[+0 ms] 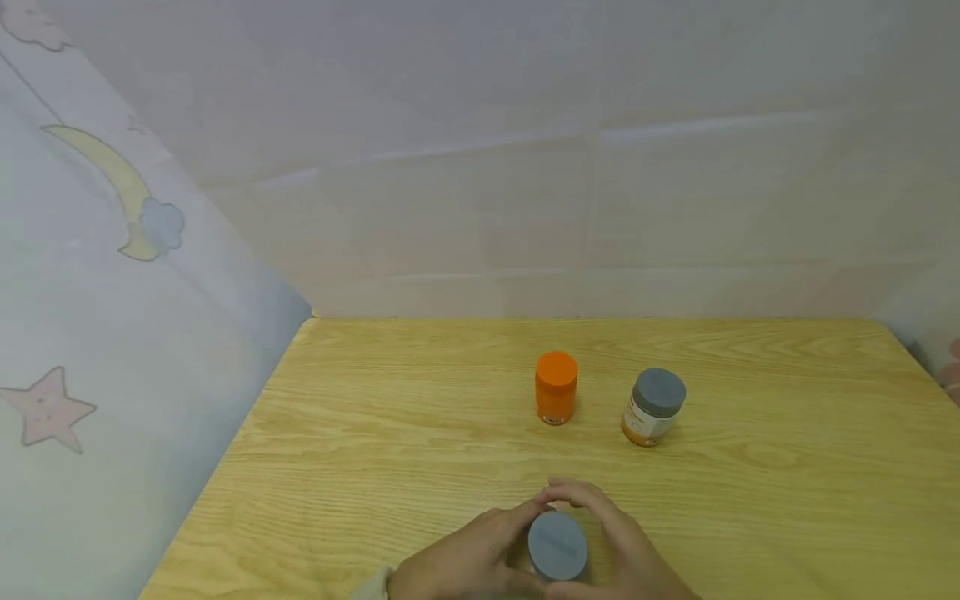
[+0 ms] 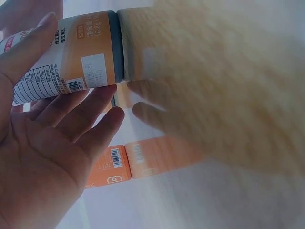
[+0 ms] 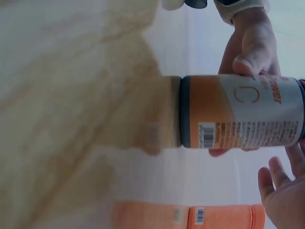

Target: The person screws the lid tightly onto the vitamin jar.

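A supplement jar (image 1: 557, 546) with a grey lid and a white-and-orange label stands upright at the table's near side, between both hands. My left hand (image 1: 468, 554) holds it from the left; in the left wrist view the thumb lies across the label of the jar (image 2: 90, 52), with fingers on its other side. Around the lid end from the right curves my right hand (image 1: 626, 550), thumb and forefinger on either side of the lid. Several of the right hand's fingers (image 3: 281, 183) stand off the jar (image 3: 243, 112) in the right wrist view; the lid contact is partly cut off.
Farther back on the wood-grain table (image 1: 375, 417) stands an all-orange jar (image 1: 556, 387). To its right is another grey-lidded jar (image 1: 654, 407). A pale sheet (image 1: 450, 208) hangs along the table's back edge, and a patterned one (image 1: 150, 375) along the left.
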